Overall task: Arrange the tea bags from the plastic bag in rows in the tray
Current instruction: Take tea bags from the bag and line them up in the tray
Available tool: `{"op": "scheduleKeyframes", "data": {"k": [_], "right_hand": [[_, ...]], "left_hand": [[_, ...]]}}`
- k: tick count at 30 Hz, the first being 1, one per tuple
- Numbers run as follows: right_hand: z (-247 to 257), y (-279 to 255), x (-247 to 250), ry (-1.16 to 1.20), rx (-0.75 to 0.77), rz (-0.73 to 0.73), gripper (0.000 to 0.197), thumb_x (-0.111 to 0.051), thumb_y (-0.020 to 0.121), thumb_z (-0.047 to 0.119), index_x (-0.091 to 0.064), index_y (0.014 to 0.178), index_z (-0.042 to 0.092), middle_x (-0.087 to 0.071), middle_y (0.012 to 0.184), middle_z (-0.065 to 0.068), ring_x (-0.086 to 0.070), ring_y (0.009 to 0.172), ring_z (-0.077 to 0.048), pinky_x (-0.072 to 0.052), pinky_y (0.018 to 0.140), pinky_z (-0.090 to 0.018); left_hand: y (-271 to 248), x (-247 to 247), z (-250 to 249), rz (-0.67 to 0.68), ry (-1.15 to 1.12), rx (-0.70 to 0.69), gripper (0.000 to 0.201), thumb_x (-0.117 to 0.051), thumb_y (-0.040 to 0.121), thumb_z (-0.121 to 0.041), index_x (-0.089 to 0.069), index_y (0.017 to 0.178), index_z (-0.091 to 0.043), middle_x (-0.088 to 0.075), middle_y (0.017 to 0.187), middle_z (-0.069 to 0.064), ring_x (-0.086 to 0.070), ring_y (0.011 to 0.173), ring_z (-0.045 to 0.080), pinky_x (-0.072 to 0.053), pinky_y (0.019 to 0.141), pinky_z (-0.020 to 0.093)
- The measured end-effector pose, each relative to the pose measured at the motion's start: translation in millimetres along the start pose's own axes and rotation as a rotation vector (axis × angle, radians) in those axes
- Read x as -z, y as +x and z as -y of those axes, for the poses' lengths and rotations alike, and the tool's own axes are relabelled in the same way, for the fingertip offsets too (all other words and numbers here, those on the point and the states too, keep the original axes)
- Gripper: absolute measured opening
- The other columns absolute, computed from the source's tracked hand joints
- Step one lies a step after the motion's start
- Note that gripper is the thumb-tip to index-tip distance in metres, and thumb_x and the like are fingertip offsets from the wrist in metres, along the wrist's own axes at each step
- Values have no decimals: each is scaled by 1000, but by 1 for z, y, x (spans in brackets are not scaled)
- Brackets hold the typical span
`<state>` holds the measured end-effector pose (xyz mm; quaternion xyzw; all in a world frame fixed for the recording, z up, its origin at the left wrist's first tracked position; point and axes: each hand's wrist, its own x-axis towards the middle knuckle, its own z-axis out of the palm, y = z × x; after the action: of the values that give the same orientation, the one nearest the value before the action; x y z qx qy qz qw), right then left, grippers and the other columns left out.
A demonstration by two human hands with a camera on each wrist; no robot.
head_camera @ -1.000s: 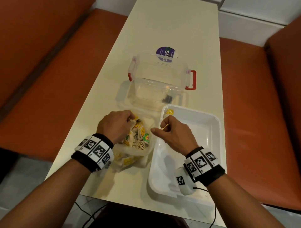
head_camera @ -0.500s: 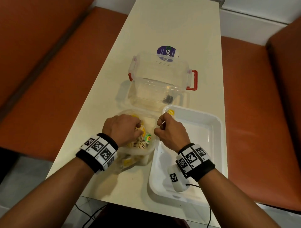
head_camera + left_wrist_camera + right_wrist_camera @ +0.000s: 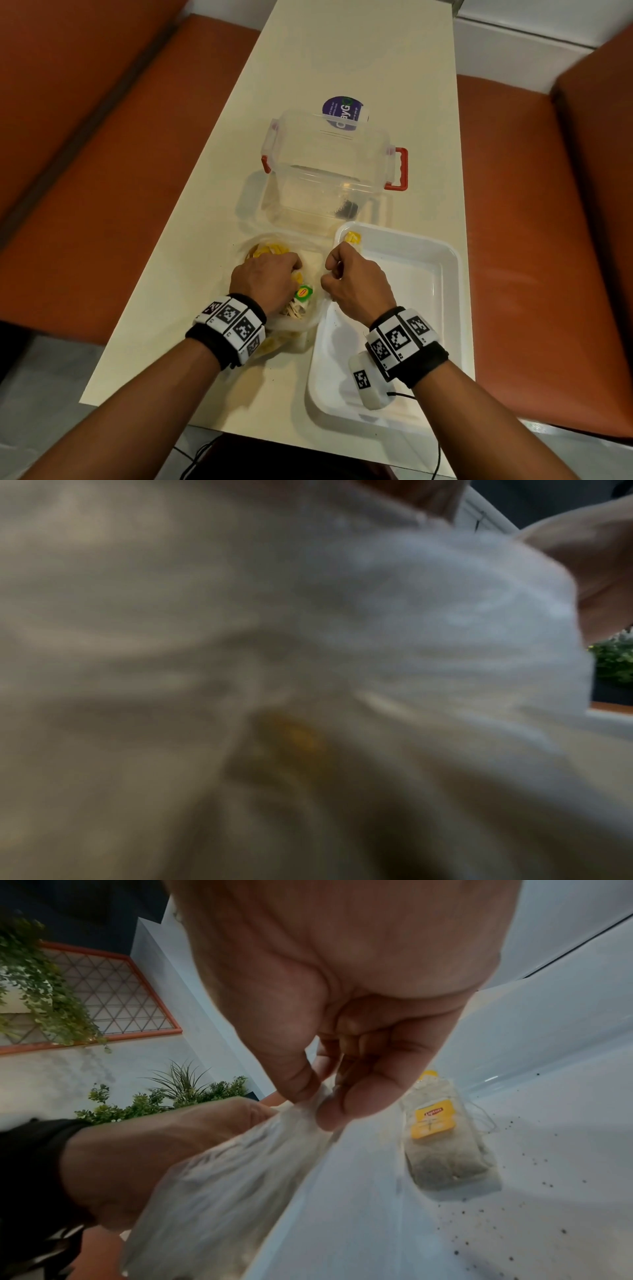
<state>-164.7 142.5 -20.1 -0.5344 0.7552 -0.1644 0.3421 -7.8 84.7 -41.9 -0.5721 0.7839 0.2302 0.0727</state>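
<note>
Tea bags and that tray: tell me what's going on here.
A person is moving tea bags out of a plastic bag into a white tray on the table. The left hand is down in the bag among the tea bags, though what its fingers hold is hidden. The right hand pinches the bag's edge, holding it open. One tea bag already lies in the tray's far left corner. A clear container stands behind.

Tray (image 3: pixel 442 274) floor mostly open; tea bag (image 3: pixel 353 237) fills far-left corner; container (image 3: pixel 329 171) blocks beyond.
</note>
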Motion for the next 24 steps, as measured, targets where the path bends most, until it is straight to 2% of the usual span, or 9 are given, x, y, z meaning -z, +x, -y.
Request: {"op": "scheduleKeyframes", "data": {"k": [4, 7, 11, 13, 16, 19, 22, 24], "right_hand": [[-2, 0, 2, 6, -7, -2, 19, -61, 86, 20, -48, 91, 32, -62, 78, 8, -66, 76, -23, -55, 78, -45], [-3, 0, 2, 5, -1, 2, 19, -61, 87, 21, -48, 90, 32, -63, 78, 7, -66, 76, -22, -55, 78, -45], [-4, -1, 2, 6, 12, 8, 18, -61, 87, 20, -48, 90, 32, -62, 78, 7, -66, 76, -22, -55, 78, -45], [-4, -2, 1, 4, 23, 11, 17, -61, 87, 20, -48, 91, 31, -61, 78, 8, -66, 77, -23, -55, 78, -45], [-6, -2, 1, 5, 26, 15, 17, -61, 87, 20, -48, 92, 31, -61, 77, 9, -65, 77, -23, -55, 78, -45], [-8, -5, 2, 6, 31, 18, 18, -62, 88, 21, -48, 92, 31, -60, 77, 9, -65, 76, -23, -55, 78, -45], [-10, -6, 3, 17, 32, 15, 18, -62, 88, 21, -48, 91, 32, -61, 79, 9, -66, 76, -23, -55, 79, -46], [-12, -6, 3, 24, 35, 16, 19, -63, 89, 21, -47, 91, 32, -61, 80, 8, -67, 77, -23, -55, 79, -46]], "left_hand": [[-2, 0, 2, 2, -5, -43, 17, -54, 95, -38, -58, 111, -39, -67, 104, -8, -62, 98, 22, -43, 74, 32], [-3, 1, 1, 58, 6, -91, 17, -55, 94, -42, -58, 110, -35, -64, 100, -10, -61, 98, 21, -41, 72, 31], [-5, 4, -4, 143, 33, -117, 41, -62, 83, -53, -54, 119, -36, -65, 110, -11, -61, 103, 19, -47, 76, 32], [-6, 5, -8, 145, 104, -128, 46, -65, 78, -55, -55, 119, -36, -65, 109, -9, -60, 102, 19, -44, 73, 32], [-8, 4, -14, 117, 203, -138, 40, -65, 79, -51, -57, 115, -35, -63, 107, -3, -56, 107, 24, -42, 70, 33], [-8, 2, -18, 139, 177, -124, 37, -67, 81, -43, -55, 116, -36, -61, 106, -2, -52, 112, 25, -39, 68, 34], [-8, 4, -13, 126, 98, -109, 28, -65, 80, -38, -52, 105, -37, -58, 99, -7, -53, 104, 21, -39, 68, 32], [-7, 6, -9, 127, 64, -112, 28, -65, 80, -39, -51, 104, -39, -60, 101, -9, -52, 95, 18, -38, 68, 31]]}}
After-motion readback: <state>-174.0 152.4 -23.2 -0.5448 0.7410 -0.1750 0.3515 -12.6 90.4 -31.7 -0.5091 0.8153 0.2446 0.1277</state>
